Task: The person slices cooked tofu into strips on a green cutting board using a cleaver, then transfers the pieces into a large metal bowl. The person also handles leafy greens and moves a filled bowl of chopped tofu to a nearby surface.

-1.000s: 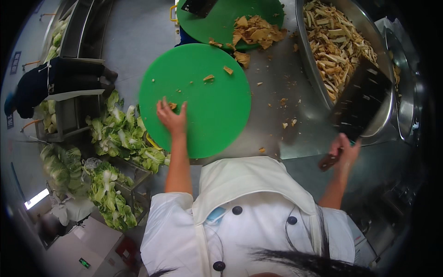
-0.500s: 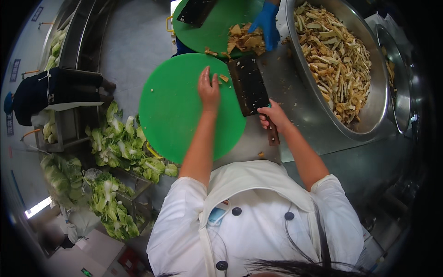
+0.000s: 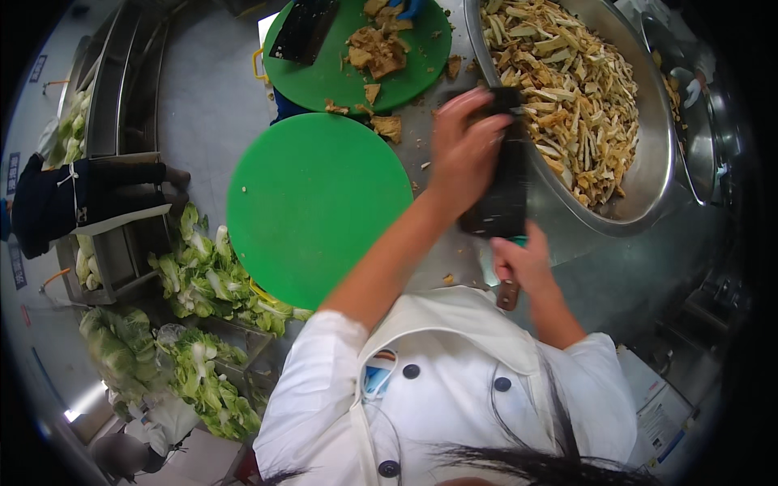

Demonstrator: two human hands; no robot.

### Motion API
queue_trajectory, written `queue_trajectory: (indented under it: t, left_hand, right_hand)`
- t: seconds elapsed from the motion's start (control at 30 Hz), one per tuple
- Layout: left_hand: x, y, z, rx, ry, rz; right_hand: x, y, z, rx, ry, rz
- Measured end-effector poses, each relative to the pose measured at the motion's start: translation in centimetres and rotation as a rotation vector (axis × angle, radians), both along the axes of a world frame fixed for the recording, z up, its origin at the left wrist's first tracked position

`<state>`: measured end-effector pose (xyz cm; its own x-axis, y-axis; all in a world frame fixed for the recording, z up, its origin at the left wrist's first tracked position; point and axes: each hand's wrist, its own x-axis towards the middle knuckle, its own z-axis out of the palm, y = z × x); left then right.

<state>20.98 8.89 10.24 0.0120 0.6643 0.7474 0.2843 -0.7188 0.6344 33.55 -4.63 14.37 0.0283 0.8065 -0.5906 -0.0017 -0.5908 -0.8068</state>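
Note:
My right hand (image 3: pixel 525 261) is closed round the wooden handle of a dark, wide-bladed cleaver (image 3: pixel 501 190), held beside the metal basin (image 3: pixel 585 220). The blade points away from me, its far end near the basin's left rim. My left hand (image 3: pixel 463 154), blurred, lies along the blade's left side with its fingers stretched out. Whether its fingertips touch the blade I cannot tell. Tan and yellowish cut strips (image 3: pixel 579 105) fill much of the basin. To the left of my hands lies a round green cutting board (image 3: pixel 316 211) with a small pale crumb on it.
A second green board (image 3: pixel 413 77) beyond mine bears brown food chunks (image 3: pixel 377 53) and another cleaver (image 3: pixel 305 31). A co-worker's blue-gloved hand (image 3: pixel 413 8) is at its far edge. Leafy cabbages (image 3: pixel 203 267) lie left, and a person in dark clothes (image 3: pixel 61 190) bends over a trough.
Both hands and the cleaver have moved right, from the near board to the basin's edge. The food bits beside the blade have left the board. The co-worker's gloved hand has shifted away.

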Motion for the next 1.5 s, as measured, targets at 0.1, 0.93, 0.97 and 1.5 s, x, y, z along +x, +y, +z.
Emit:
queue_trajectory:
  t: [0.1,0.93,0.97,1.5]
  left_hand:
    - [6.4,5.4,6.2,0.194,-0.15,-0.087]
    - [-14.9,-8.7,-7.4,-0.257,0.676,0.166]
    - [-16.1,-10.6,-7.0,-0.295,0.695,0.189]
    - [-18.4,-20.2,-11.0,-0.595,0.27,0.531]
  right_hand:
    - [2.9,-1.9,2.3,0.259,0.045,-0.358]
    - [2.8,-5.0,-2.8,0.122,-0.081,-0.193]
    - [1.8,-4.8,-3.0,0.067,-0.037,-0.161]
    - [-9.7,-2.1,-3.9,0.458,-0.654,0.993]
